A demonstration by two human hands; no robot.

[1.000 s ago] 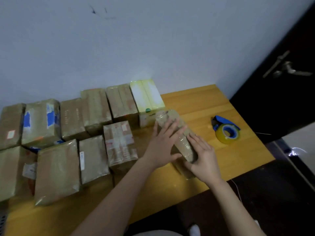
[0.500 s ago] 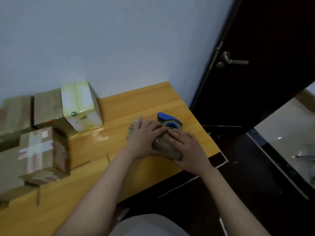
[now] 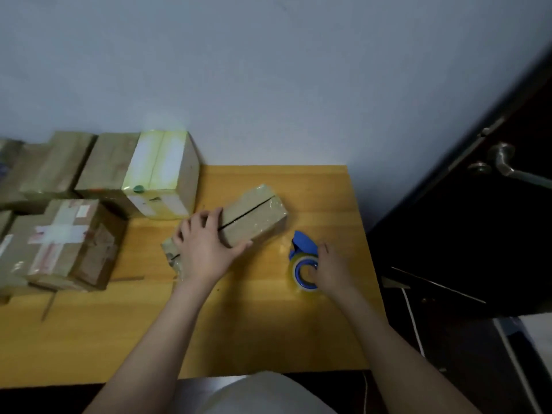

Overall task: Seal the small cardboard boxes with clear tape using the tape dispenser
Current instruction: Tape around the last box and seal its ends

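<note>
A small cardboard box lies at an angle on the wooden table, its top flaps meeting in a dark open seam and its ends shiny with clear tape. My left hand lies over the box's near end, with the thumb along its front side and the fingers over its top. The blue tape dispenser with its roll of clear tape lies to the right of the box. My right hand grips the dispenser from the right, fingers in the roll's core.
Several taped boxes crowd the table's left part, among them a yellow-white one by the wall and one with crossed tape. The table's right edge is close to the dispenser. A dark door with a lever handle stands at the right.
My right hand left the box and took hold of the tape dispenser. The box's seam is now uncovered, and my left hand stays on its near end. The camera view has shifted.
</note>
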